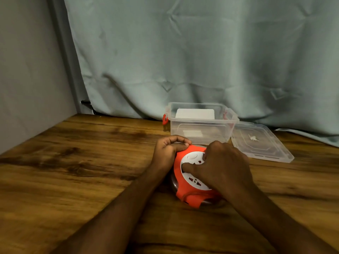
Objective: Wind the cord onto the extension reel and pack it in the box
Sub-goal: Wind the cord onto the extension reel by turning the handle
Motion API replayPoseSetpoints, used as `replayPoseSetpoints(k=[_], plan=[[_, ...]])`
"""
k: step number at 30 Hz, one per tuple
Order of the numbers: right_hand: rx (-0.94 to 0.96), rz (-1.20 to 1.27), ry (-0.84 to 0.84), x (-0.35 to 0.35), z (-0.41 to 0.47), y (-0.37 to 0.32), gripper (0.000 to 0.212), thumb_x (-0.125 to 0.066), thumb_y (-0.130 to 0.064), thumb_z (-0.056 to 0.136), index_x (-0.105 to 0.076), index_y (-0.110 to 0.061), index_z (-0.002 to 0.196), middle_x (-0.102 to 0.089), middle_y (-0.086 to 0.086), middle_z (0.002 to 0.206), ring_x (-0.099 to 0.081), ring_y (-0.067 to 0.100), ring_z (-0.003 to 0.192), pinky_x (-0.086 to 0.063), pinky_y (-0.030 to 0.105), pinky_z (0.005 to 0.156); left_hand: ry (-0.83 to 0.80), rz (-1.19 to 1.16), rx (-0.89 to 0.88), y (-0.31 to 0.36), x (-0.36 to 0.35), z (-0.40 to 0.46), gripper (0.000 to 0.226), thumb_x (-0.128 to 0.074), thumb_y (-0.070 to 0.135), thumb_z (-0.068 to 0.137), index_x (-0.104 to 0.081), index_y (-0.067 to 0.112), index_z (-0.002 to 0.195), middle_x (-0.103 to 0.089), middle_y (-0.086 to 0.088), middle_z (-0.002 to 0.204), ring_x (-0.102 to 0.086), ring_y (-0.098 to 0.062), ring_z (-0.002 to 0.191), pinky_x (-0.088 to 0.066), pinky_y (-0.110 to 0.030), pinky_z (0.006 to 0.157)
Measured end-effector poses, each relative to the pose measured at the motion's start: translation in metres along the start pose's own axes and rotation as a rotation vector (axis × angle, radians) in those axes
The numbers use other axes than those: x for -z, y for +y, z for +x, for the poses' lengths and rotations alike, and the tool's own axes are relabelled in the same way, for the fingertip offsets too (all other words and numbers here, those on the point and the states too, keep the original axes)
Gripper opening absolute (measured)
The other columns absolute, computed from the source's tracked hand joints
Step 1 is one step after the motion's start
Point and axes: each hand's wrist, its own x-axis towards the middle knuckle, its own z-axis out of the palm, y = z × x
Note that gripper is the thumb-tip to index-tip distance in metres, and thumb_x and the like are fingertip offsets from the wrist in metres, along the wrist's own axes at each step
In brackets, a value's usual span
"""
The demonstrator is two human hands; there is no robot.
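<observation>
A round orange plastic extension reel with a white socket face lies flat on the brown wood-grain table, directly before the person and at 6 o'clock from the box, so that both arms can bear on it from above. The left hand clasps the reel's rim at about 10 o'clock, fingers curled over the edge, apparently to brace the housing against turning. The right hand rests on the white face from the 3 o'clock side, one finger pressed into the disc; this reads as the hand that rotates the centre to draw cord in, though no loose cord is visible and how much remains to wind cannot be told. The clear rectangular plastic storage box with red side latches stands open at 12 o'clock from the reel, just behind the hands, near enough for a short lift. Inside it, a white flat rectangular object leans toward the rear wall; its nature is unclear. The box's clear plastic lid lies flat on the table at 3 o'clock from the box, touching or nearly touching its side, leaving the opening free. A grey-green curtain hangs behind.
</observation>
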Motion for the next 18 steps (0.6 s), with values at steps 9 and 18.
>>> replayPoseSetpoints(k=[9,18], plan=[[0.008,-0.090,0.004,0.005,0.001,0.002,0.083,-0.058,-0.090,0.072,-0.068,-0.020,0.117,-0.073,0.002,0.114,-0.069,0.023,0.102,-0.050,0.034,0.087,-0.007,0.037,-0.005,0.002,0.001,-0.001,0.017,-0.058,-0.012,0.080,-0.070,-0.011,0.092,-0.071,-0.014,0.081,-0.067,-0.019,0.070,-0.056,-0.027,0.065],[0.135,-0.132,-0.012,0.008,0.010,0.013,0.067,-0.046,-0.082,0.088,-0.069,-0.024,0.112,-0.074,-0.001,0.108,-0.068,0.017,0.093,-0.051,0.030,0.082,-0.006,0.034,0.019,0.002,0.004,0.002,0.017,-0.057,-0.014,0.079,-0.066,-0.017,0.094,-0.071,-0.009,0.072,-0.065,-0.017,0.061,-0.055,-0.024,0.059]])
